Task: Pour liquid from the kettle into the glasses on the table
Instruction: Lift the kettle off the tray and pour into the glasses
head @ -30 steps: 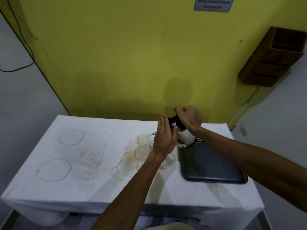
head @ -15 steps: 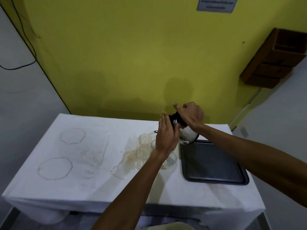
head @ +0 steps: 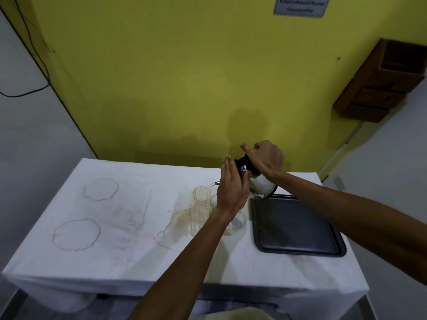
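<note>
I saw the left half of the surface (head: 129,239) open, only stained rings on the cloth. Mid-surface, the glasses (head: 202,194) clustered tightly under the tilted kettle (head: 261,187), leaving no gap between them. The dark tray (head: 298,227) lay bare to their right.

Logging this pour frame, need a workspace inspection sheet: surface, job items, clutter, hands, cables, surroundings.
Surface: white cloth-covered table, with brown ring stains and a spill mark beside the glasses.
Job's things: shiny steel kettle with black handle, tilted with its spout toward the clear drinking glasses; at least four glasses, some hidden by the forearm.
Clutter: dark rectangular metal tray, bare, right of the glasses.
Grippers: right hand grips the kettle handle; left hand lies flat against the kettle's side.
Cables: black wire on the left wall.
Surroundings: yellow wall, wooden wall shelf, small sign.
</note>
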Motion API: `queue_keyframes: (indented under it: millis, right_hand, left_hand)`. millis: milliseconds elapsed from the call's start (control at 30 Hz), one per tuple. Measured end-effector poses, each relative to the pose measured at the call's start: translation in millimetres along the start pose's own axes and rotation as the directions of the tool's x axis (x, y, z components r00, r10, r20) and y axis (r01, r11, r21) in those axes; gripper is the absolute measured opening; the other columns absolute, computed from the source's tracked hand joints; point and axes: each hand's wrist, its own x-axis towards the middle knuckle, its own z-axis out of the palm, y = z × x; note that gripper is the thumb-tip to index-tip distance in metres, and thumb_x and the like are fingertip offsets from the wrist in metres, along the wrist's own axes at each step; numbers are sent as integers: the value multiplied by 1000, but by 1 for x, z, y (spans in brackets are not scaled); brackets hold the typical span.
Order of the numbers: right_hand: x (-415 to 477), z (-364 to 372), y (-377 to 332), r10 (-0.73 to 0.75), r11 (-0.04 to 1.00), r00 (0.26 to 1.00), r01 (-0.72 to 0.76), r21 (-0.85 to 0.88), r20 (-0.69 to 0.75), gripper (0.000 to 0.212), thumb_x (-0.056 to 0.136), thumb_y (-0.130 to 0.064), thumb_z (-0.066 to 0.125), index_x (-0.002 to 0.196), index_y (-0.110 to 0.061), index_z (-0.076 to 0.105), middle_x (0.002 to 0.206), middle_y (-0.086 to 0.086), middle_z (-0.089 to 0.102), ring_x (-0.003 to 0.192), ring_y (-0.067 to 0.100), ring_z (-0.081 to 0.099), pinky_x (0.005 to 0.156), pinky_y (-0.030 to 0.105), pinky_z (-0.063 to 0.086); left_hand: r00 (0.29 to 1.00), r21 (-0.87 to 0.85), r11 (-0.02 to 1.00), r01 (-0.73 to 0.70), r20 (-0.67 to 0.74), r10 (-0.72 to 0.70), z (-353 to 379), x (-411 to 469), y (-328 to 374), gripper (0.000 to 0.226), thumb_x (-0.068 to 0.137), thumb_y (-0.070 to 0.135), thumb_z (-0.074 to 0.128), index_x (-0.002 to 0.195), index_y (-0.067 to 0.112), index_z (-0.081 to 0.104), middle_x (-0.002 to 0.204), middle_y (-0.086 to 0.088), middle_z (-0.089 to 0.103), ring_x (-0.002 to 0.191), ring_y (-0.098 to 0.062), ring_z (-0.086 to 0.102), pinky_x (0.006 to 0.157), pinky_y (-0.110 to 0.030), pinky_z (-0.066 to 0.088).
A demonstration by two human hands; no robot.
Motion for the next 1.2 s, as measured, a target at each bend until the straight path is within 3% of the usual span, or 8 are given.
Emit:
queue_keyframes:
  millis: [400, 733, 1200]
  right_hand:
    - [-1, -2, 1, 10, 1000, 1000, -10, 14, 3, 64, 82, -65, 60, 43, -17, 42, 39, -6, 37, 38, 15, 40, 46, 23, 25]
    - [2, -3, 4, 41, 999, 999, -41, 21, 9, 64, 80, -69, 58, 49, -14, 52, 44, -1, 45, 43, 19, 46, 47, 25, 32]
    - [3, -7, 4, 36, 999, 999, -36, 29, -12, 66, 80, -70, 60, 44, -16, 46, 40, -5, 40, 38, 14, 41, 45, 21, 25]
  left_hand:
    - [1000, 7, 1000, -6, 7, 6, 0, 2, 0, 63, 104, 31, 41, 152, 0, 16, 162, -16, 17, 151, -28, 13, 121, -39, 20]
    - [999, 6, 1000, -29, -15, 30, 0, 3, 7, 62, 104, 28, 43, 151, -4, 18, 161, -19, 20, 150, -31, 16, 121, -41, 21]
    - [1000, -8, 1000, -25, -17, 24, 1, 2, 12, 62, 104, 29, 41, 152, -2, 18, 161, -18, 19, 150, -30, 15, 121, -41, 20]
